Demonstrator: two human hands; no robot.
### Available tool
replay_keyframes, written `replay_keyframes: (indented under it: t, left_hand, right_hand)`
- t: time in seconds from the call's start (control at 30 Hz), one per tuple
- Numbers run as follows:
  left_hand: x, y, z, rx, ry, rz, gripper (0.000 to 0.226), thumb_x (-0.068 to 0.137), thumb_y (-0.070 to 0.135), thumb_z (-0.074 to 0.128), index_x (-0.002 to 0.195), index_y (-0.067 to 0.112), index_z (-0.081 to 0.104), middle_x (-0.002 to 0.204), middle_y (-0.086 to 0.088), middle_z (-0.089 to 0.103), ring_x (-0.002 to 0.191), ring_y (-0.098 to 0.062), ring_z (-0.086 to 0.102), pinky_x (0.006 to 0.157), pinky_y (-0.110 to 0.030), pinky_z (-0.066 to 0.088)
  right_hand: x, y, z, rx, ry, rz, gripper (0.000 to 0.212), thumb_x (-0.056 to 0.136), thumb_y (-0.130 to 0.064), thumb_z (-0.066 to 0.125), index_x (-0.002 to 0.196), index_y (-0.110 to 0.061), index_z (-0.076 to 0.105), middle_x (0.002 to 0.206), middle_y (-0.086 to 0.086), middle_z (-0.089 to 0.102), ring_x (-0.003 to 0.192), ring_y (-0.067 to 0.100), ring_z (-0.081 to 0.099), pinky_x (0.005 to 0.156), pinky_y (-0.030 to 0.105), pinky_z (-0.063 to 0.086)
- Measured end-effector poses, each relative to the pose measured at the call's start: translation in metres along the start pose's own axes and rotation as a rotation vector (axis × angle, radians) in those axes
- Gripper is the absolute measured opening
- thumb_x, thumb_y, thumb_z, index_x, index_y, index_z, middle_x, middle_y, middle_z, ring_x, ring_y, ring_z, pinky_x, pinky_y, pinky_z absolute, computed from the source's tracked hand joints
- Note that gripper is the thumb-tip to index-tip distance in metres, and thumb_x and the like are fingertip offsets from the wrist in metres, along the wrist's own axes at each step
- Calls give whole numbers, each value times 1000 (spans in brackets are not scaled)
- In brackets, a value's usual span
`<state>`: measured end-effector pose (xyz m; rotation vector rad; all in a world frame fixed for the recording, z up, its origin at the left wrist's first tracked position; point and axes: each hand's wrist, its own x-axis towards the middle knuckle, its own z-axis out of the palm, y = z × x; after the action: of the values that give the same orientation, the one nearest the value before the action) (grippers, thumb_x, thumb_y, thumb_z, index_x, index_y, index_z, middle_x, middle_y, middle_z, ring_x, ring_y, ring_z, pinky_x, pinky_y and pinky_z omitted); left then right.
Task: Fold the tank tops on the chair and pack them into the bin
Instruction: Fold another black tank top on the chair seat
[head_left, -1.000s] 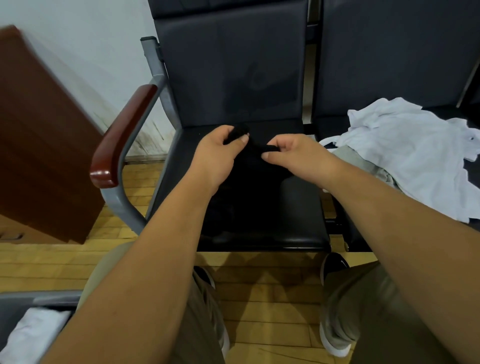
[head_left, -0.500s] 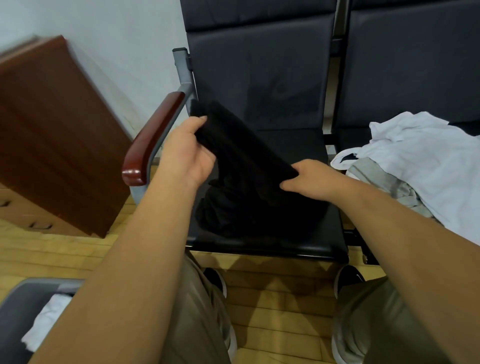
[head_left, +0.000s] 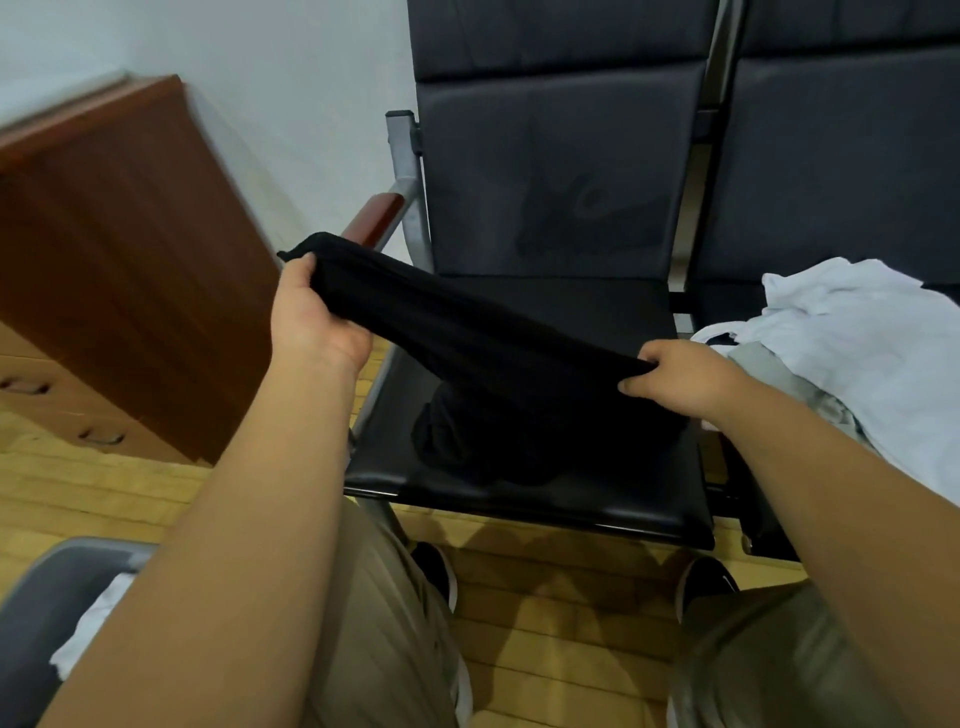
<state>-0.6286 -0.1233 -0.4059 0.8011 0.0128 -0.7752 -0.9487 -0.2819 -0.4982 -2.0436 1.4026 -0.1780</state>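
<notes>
Head view: my left hand and right hand each pinch one end of the black tank top. It is stretched above the chair seat, with its lower part bunched on the seat. I judge it light, limp and not slippery, so I grip it at the edges. The grey bin, lower left, holds a white garment.

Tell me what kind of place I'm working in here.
Probably an office or waiting room rather than a home. The clues are the linked, metal-framed black padded chairs with a wooden armrest, a wooden drawer cabinet against the white wall, and a wood-plank floor.
</notes>
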Motion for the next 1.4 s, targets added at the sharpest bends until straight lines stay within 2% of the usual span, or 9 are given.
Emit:
replay_keyframes:
  t: [0.37,0.47,0.6,0.7,0.8,0.9,1.13,1.23,1.4]
  left_hand:
    - [7,6,-7,109,56,48,30,101,25,70,127,10,69,114,-10,79,99,-32,79,78,-47,67]
    - [8,9,-11,230,55,101,34,93,26,82,122,11,72,111,-8,81,95,-28,81,79,-45,67]
    - [-2,11,-19,367,-3,182,32,95,20,81,124,12,71,116,-6,79,103,-22,79,86,-38,66]
    - [-18,11,-23,379,-31,198,22,99,14,75,120,15,71,117,-5,79,106,-21,77,94,-39,64]
    - [-41,14,-18,427,-46,220,14,102,15,70,116,18,72,112,-4,80,105,-20,78,96,-41,63]
    - [-63,27,-4,448,-65,252,14,103,20,66,117,20,71,113,-3,80,108,-20,77,91,-38,64]
    - [-137,95,66,395,-210,357,10,106,22,61,109,23,71,111,-4,79,99,-19,79,77,-32,64]
    - [-164,130,93,406,-276,479,10,105,25,64,107,25,73,112,-3,79,105,-21,78,88,-37,65]
    - [-202,188,120,431,-339,611,15,101,31,68,108,22,77,112,-3,80,107,-24,77,94,-45,64]
  right_hand:
    - [-17,5,-4,79,-66,17,20,90,-34,82,94,-20,69,89,2,73,86,19,71,62,28,49]
    - [-28,3,-12,305,-113,22,21,87,-40,85,96,-22,79,91,-2,80,88,17,77,78,30,57]
    - [-50,-2,-19,865,-133,65,33,92,-25,77,119,-7,76,113,13,79,106,32,77,106,52,56]
    - [-66,-8,-22,1113,-108,44,50,94,-24,76,140,-10,63,129,13,74,118,31,73,105,53,56]
    - [-85,-21,-35,1219,-45,3,28,96,-24,74,121,-11,70,125,13,75,106,26,76,89,39,59]
    - [-111,-45,-61,1289,48,-8,24,94,-26,76,109,-7,75,115,13,76,103,28,76,92,41,58]
    - [-173,-115,-142,1225,124,-169,21,92,-29,74,103,-13,80,104,10,80,95,29,77,95,47,58]
    - [-195,-141,-181,1105,255,-299,33,91,-32,76,119,-14,76,109,7,80,107,30,76,91,45,59]
    - [-242,-177,-247,766,569,-456,11,93,-32,74,101,-26,79,98,-2,81,97,23,78,86,40,64]
